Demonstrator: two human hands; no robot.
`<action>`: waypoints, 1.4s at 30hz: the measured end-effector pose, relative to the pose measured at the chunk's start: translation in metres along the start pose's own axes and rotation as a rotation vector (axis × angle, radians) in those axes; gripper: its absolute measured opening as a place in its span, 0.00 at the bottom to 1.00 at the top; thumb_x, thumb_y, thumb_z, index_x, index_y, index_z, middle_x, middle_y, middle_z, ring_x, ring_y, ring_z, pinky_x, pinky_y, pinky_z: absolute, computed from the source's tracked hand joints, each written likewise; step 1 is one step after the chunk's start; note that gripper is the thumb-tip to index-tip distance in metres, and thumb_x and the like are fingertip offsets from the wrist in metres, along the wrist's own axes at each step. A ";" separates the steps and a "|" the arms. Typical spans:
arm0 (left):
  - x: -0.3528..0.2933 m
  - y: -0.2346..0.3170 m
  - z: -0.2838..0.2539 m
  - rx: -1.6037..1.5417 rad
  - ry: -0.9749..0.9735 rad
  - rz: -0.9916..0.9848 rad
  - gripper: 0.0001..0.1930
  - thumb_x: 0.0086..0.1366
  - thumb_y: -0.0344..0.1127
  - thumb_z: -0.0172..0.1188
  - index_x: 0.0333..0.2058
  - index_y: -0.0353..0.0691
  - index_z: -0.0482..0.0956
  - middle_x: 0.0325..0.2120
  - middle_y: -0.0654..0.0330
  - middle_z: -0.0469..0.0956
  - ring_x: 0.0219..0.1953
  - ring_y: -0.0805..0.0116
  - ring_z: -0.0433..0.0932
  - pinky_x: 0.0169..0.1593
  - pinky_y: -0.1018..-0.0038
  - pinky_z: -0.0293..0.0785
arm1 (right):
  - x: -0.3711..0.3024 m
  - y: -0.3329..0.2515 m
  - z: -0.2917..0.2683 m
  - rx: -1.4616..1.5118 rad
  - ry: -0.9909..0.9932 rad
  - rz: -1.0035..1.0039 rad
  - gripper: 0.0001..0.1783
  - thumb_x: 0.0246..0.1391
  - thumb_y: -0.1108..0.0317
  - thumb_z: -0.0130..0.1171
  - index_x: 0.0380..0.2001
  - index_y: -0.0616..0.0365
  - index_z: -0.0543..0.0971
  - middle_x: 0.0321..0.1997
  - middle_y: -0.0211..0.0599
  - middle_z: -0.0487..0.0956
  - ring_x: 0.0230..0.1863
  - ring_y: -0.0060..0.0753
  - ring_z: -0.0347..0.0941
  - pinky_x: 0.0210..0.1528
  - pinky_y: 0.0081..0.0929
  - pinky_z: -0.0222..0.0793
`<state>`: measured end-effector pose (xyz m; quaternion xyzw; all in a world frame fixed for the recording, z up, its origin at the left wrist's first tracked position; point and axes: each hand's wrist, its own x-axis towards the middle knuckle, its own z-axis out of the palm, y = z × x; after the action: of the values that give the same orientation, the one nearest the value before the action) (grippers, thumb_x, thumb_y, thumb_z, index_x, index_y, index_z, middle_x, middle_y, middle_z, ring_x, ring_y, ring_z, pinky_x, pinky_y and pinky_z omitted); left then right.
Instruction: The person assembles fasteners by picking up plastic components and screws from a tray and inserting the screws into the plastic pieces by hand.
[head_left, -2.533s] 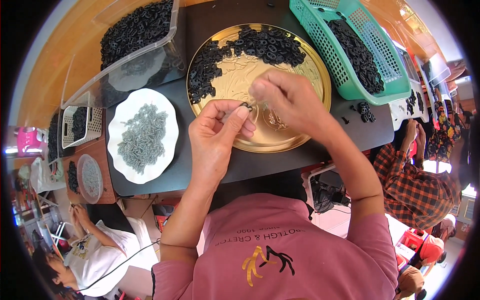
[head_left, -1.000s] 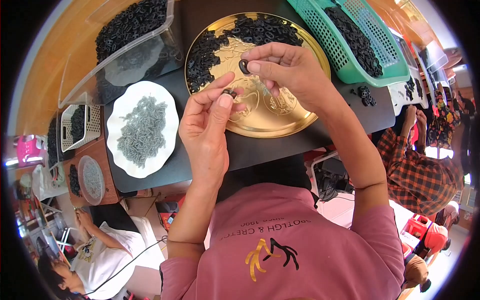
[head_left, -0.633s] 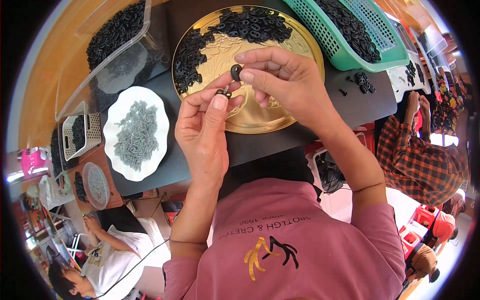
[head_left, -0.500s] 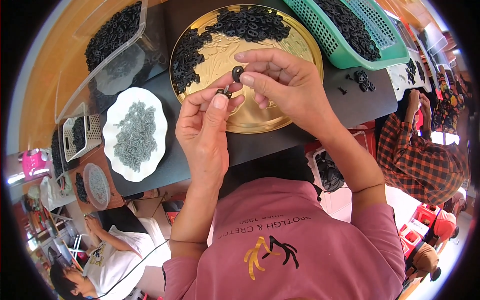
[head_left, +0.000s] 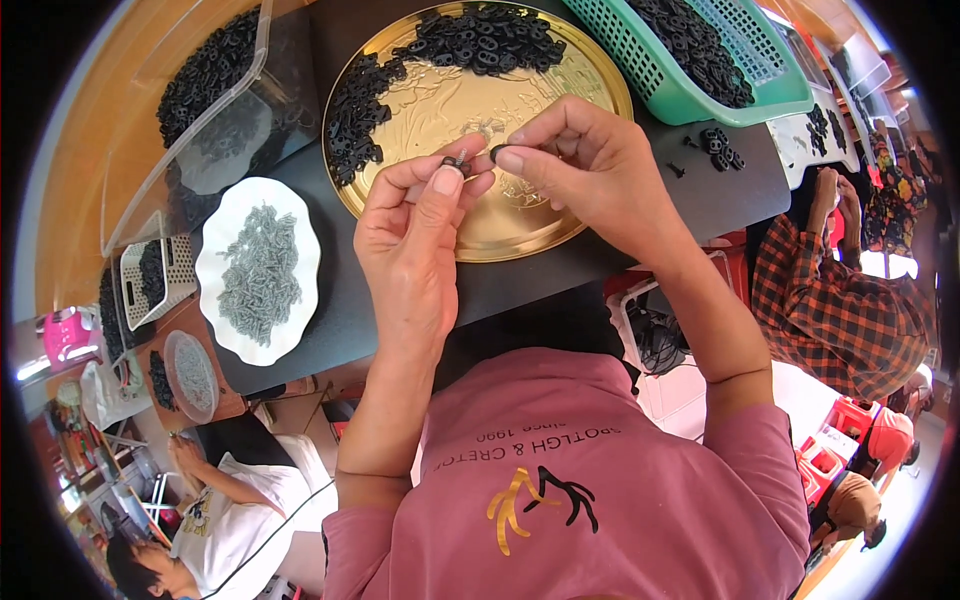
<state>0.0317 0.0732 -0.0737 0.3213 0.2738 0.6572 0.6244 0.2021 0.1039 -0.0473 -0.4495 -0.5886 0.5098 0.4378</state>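
My left hand (head_left: 412, 235) pinches a small black plastic piece (head_left: 450, 161) with a metal screw (head_left: 461, 158) standing out of it. Opposite, my right hand (head_left: 605, 185) grips another small black piece (head_left: 497, 152) between thumb and index finger, a short gap from the screw. Both hands are over the near part of a round gold tray (head_left: 500, 240). Black two-holed pieces (head_left: 490, 42) lie heaped along the tray's far and left sides. Left of the tray, a white scalloped dish (head_left: 268, 350) holds a pile of silvery screws (head_left: 262, 275).
A clear plastic bin (head_left: 135, 205) of black pieces stands at the far left. The green basket (head_left: 690, 108) at the far right is full of black parts, with several loose ones (head_left: 718, 148) beside it. Other people sit at left (head_left: 250, 490) and right (head_left: 850, 310).
My right hand has lowered its black piece slightly, and it now shows edge-on. My left hand has raised its piece slightly. The tray and dish appear shifted left in the view.
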 end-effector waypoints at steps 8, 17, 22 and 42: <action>-0.007 -0.003 0.006 0.045 -0.022 -0.018 0.07 0.67 0.25 0.55 0.42 0.32 0.74 0.48 0.44 0.76 0.46 0.63 0.78 0.51 0.69 0.78 | -0.003 -0.002 -0.006 0.327 0.035 0.141 0.11 0.55 0.69 0.63 0.36 0.67 0.79 0.28 0.34 0.80 0.26 0.17 0.74 0.28 0.14 0.71; -0.010 -0.002 0.008 0.083 -0.023 0.016 0.07 0.67 0.27 0.56 0.42 0.33 0.74 0.47 0.45 0.77 0.46 0.64 0.78 0.49 0.71 0.78 | -0.011 -0.007 0.001 0.271 0.097 0.091 0.09 0.55 0.72 0.63 0.37 0.66 0.79 0.27 0.32 0.80 0.24 0.18 0.75 0.27 0.15 0.71; -0.011 0.001 0.013 -0.001 -0.017 -0.058 0.07 0.67 0.28 0.56 0.42 0.34 0.74 0.46 0.46 0.78 0.45 0.65 0.79 0.49 0.70 0.77 | -0.013 -0.004 -0.001 0.241 0.101 0.066 0.10 0.55 0.69 0.63 0.37 0.65 0.79 0.28 0.30 0.79 0.25 0.13 0.71 0.28 0.12 0.67; -0.011 0.000 0.005 0.083 0.021 -0.140 0.08 0.65 0.29 0.60 0.40 0.33 0.75 0.30 0.60 0.79 0.28 0.77 0.74 0.36 0.81 0.72 | -0.018 -0.004 0.008 0.223 0.034 -0.027 0.09 0.56 0.71 0.62 0.38 0.63 0.78 0.32 0.29 0.79 0.30 0.12 0.71 0.30 0.14 0.68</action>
<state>0.0362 0.0622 -0.0716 0.3200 0.3295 0.6032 0.6520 0.1983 0.0844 -0.0449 -0.3986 -0.5269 0.5584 0.5017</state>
